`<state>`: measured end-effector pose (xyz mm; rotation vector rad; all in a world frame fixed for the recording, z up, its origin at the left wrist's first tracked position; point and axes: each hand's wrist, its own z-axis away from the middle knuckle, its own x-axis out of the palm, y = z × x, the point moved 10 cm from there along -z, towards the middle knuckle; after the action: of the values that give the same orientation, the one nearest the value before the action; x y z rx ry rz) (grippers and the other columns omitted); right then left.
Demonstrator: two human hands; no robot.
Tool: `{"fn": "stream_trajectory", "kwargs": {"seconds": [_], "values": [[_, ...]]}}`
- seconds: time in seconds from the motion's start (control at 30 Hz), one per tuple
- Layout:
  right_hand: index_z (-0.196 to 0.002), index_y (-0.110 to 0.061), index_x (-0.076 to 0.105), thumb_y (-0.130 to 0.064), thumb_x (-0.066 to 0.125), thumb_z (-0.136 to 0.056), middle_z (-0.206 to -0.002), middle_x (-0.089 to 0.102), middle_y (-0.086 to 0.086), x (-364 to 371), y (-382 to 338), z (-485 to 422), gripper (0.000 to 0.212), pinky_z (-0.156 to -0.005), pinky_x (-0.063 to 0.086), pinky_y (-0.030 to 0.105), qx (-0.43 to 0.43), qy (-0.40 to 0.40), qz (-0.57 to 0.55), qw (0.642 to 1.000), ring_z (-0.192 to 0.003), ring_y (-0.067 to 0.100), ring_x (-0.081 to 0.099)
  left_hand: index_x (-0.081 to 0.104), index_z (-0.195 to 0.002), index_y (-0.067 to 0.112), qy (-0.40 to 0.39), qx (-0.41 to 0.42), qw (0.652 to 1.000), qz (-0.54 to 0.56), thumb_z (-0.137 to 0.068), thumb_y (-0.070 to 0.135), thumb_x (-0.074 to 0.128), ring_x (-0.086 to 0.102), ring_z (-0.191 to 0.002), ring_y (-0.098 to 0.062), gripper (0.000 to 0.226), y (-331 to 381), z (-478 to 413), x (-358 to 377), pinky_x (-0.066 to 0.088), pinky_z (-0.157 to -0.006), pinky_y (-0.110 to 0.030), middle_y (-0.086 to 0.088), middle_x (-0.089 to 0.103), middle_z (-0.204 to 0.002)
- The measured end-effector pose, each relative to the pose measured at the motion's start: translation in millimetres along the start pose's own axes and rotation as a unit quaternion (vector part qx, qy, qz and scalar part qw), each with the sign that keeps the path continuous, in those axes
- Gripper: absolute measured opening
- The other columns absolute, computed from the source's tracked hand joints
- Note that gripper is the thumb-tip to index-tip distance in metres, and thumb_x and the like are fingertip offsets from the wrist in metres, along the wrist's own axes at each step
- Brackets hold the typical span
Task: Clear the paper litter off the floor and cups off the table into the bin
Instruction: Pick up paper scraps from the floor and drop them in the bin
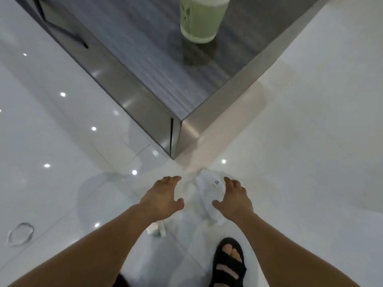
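Crumpled white paper litter (207, 193) lies on the glossy white floor just below the table corner. My left hand (163, 196) hovers at its left side and my right hand (234, 198) at its right side, both with fingers spread and nothing in them. A smaller scrap of white paper (156, 228) lies under my left wrist. On the grey table (149, 65) stands a clear cup (202, 19) with pale green drink, its top cut off by the frame.
The table's metal corner (180, 131) juts toward me just above the litter. My sandalled foot (230, 264) stands on the floor at the lower right. A water ring (20, 234) marks the tiles at the left. No bin is in view.
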<state>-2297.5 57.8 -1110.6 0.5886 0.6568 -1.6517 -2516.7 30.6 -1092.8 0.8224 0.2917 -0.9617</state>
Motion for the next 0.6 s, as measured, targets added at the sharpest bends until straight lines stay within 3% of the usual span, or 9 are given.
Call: {"fn": "stream_trajectory", "kwargs": {"seconds": [0.13, 0.27, 0.4, 0.5, 0.6], "values": [[-0.151, -0.022, 0.011, -0.043, 0.065, -0.086, -0.148, 0.026, 0.002, 48.0, 12.4, -50.0, 0.087, -0.096, 0.045, 0.039, 0.025, 0.013, -0.015, 0.999, -0.133, 0.028, 0.033, 0.021, -0.150, 0.028, 0.008, 0.025, 1.000, -0.001, -0.087, 0.047, 0.057, 0.033, -0.136, -0.019, 0.075, -20.0, -50.5, 26.0, 0.033, -0.109, -0.035, 0.002, 0.031, -0.152], [-0.125, -0.014, 0.041, -0.015, 0.051, -0.088, -0.120, 0.055, 0.005, 61.0, 7.9, -62.7, 0.037, -0.084, 0.050, 0.036, 0.032, 0.029, -0.040, 0.998, -0.106, 0.027, 0.057, 0.021, -0.150, 0.027, 0.016, 0.049, 0.999, 0.017, -0.085, 0.047, 0.059, 0.034, -0.134, -0.019, 0.077, -18.1, -66.0, 31.1, 0.035, -0.108, -0.035, 0.002, 0.033, -0.151], [-0.117, -0.013, 0.051, -0.021, 0.053, -0.092, -0.109, 0.060, 0.003, 27.1, -47.9, -23.2, 0.026, -0.082, 0.048, 0.032, -0.083, 0.046, -0.068, 0.993, -0.099, 0.024, 0.060, 0.004, -0.151, 0.037, -0.021, 0.054, 0.998, 0.029, -0.075, 0.050, 0.072, 0.030, -0.137, -0.018, 0.103, -3.8, -31.1, 21.7, 0.035, -0.109, -0.036, 0.006, 0.018, -0.156], [-0.097, -0.011, 0.054, -0.024, 0.059, -0.091, -0.092, 0.061, 0.002, -9.1, -96.8, 31.4, 0.015, -0.072, 0.048, 0.031, -0.166, 0.027, -0.119, 0.978, -0.082, 0.020, 0.058, -0.016, -0.144, 0.049, -0.028, 0.069, 0.997, 0.030, -0.064, 0.052, 0.079, 0.026, -0.139, -0.018, 0.124, 14.4, 18.1, -3.6, 0.040, -0.106, -0.037, 0.014, -0.004, -0.158], [-0.081, -0.016, 0.053, -0.024, 0.067, -0.088, -0.073, 0.060, -0.008, -50.9, -138.0, 92.4, 0.018, -0.063, 0.047, 0.025, -0.205, 0.011, -0.206, 0.957, -0.067, 0.009, 0.056, -0.021, -0.139, 0.056, -0.021, 0.082, 0.993, 0.078, -0.060, 0.045, 0.083, 0.036, -0.131, -0.016, 0.131, 30.8, 75.8, -38.1, 0.049, -0.096, -0.033, 0.019, 0.000, -0.153]]}}
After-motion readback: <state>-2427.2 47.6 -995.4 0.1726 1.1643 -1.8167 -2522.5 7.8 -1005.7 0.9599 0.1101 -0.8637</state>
